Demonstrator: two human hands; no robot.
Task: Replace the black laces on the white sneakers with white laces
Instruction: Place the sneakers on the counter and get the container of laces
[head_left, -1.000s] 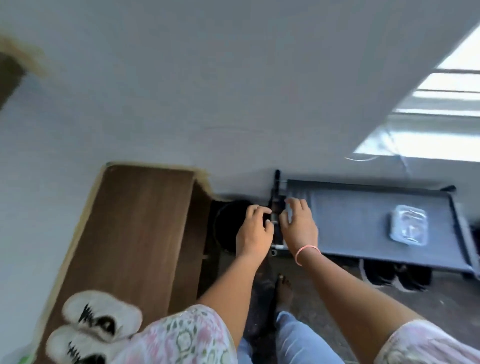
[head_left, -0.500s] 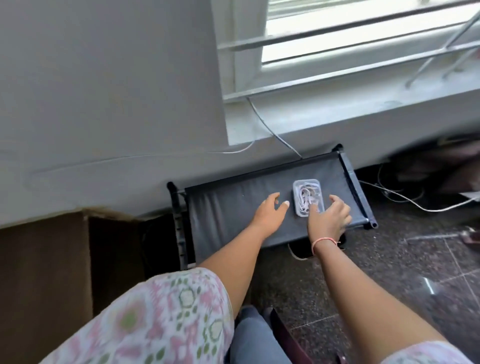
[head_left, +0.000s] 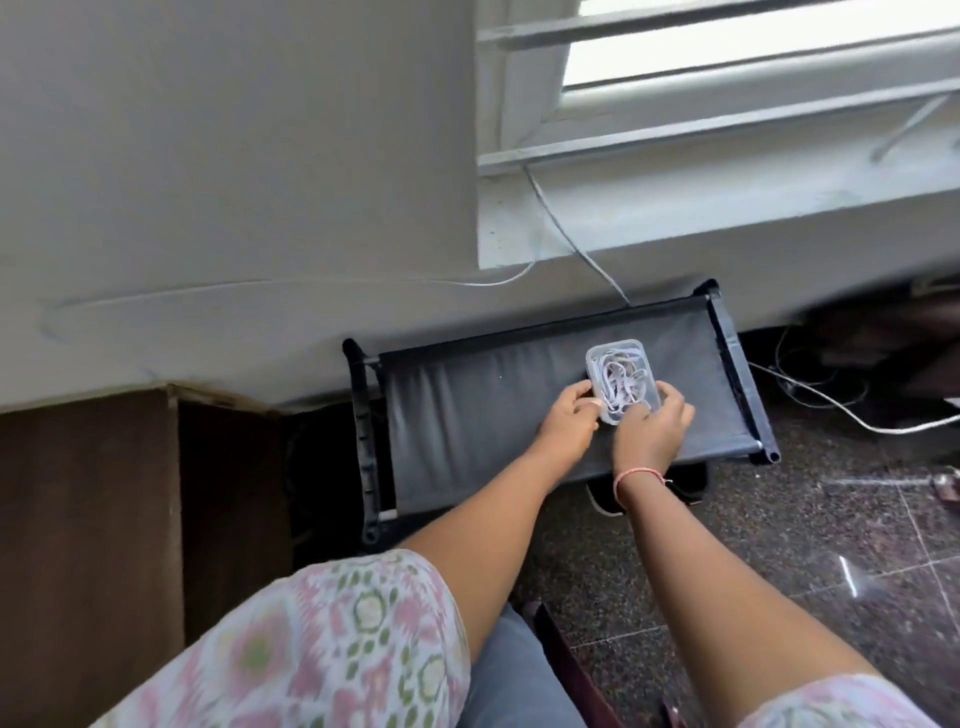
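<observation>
A: Both hands, left (head_left: 566, 415) and right (head_left: 652, 428), clasp the clear plastic box of white laces (head_left: 622, 382) on the dark fabric shelf (head_left: 467, 410).
B: Risky (slack fabric): a tilt could spill laces. Sneakers aren't visible.

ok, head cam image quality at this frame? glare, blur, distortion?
Head view: window blown out at top right; streak of glare on the floor tiles; wall lines bow from the wide lens; clear container of white laces, left hand and right hand reasonably sharp.
</observation>
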